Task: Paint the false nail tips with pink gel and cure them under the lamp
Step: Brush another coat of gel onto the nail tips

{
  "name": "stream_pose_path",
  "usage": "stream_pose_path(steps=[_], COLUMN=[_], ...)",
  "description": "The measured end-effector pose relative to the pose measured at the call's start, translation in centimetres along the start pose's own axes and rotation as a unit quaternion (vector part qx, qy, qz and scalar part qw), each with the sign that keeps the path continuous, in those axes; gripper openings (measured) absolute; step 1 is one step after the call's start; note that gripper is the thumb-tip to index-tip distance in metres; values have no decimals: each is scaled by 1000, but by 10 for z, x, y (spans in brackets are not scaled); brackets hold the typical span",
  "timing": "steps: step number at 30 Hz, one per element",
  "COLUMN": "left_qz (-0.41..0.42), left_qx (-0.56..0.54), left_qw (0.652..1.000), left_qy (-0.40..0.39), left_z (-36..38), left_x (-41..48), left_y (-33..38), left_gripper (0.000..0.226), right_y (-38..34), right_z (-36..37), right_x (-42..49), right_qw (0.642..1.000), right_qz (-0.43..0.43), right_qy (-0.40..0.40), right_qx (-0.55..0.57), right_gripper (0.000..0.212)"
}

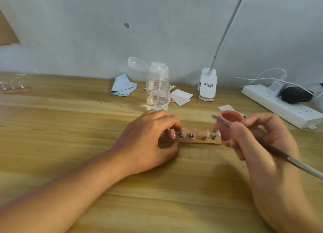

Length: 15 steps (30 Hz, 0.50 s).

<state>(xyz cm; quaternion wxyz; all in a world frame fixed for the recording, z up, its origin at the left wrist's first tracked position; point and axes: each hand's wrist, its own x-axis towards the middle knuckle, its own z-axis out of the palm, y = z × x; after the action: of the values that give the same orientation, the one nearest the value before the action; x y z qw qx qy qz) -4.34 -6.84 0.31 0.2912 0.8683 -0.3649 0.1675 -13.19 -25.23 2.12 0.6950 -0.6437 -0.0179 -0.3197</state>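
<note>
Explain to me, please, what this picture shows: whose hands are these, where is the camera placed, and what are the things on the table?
There is no machine here, only a person's two bare hands. The single picture comes from a camera worn on the person's head, looking down at a wooden table. The left hand grips the left end of a holder strip that carries a row of false nail tips; those on the left look pink. The right hand holds a thin brush, one end over an open pink gel jar. Behind stand a clear pump bottle, a white clip lamp, a power strip, a blue cloth and paper squares.
</note>
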Motion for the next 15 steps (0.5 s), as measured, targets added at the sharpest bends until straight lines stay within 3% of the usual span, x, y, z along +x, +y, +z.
stream_pose_path(steps=[4, 7, 15], left_qz=[-10, -10, 6], left_qx=[14, 15, 22], left_qw=[1000, 1000, 1000], left_qy=[4, 12, 16], left_z=[0, -1, -2], left_x=[1, 1, -1], left_y=[0, 2, 6], left_gripper=[18, 18, 18], right_y=[-4, 0, 18], right_z=[-10, -24, -36], right_x=[18, 30, 42], right_qw=[996, 991, 978], right_qz=[-56, -44, 17], right_qy=[48, 64, 62], right_qx=[-55, -112, -199], right_gripper=[15, 23, 15])
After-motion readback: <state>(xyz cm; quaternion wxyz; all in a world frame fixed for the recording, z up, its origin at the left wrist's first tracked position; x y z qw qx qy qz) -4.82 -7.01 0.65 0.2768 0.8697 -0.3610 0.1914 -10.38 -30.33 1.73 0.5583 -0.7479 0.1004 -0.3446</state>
